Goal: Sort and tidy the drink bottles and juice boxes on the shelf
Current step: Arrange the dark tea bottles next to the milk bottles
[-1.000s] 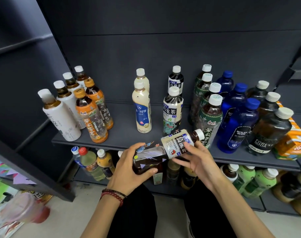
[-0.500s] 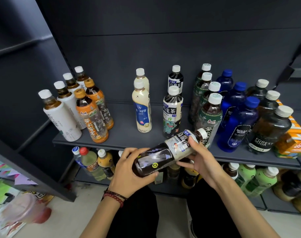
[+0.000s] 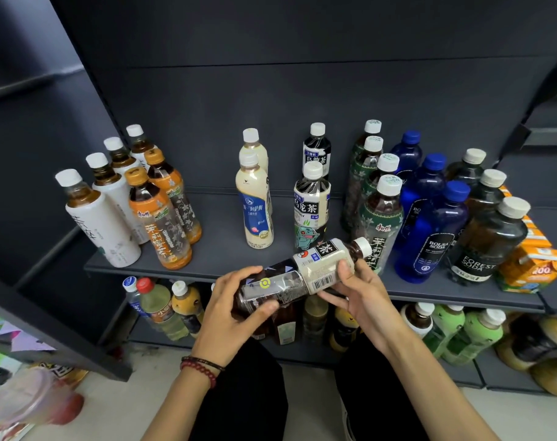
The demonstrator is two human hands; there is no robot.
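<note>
Two hands wrapped the tilted tea bottle (image 3: 302, 275) just before the shelf (image 3: 219, 249) edge, left hand (image 3: 235, 310) at its base, right hand (image 3: 363, 291) near the neck; likely full, heavyish, rigid, slick film, best gripped mid-body.

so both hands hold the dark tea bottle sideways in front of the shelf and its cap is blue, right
Not quite: the cap is white, not blue. The head view shows it. The rest stands: the left hand and the right hand both hold the dark tea bottle sideways in front of the shelf.
</note>
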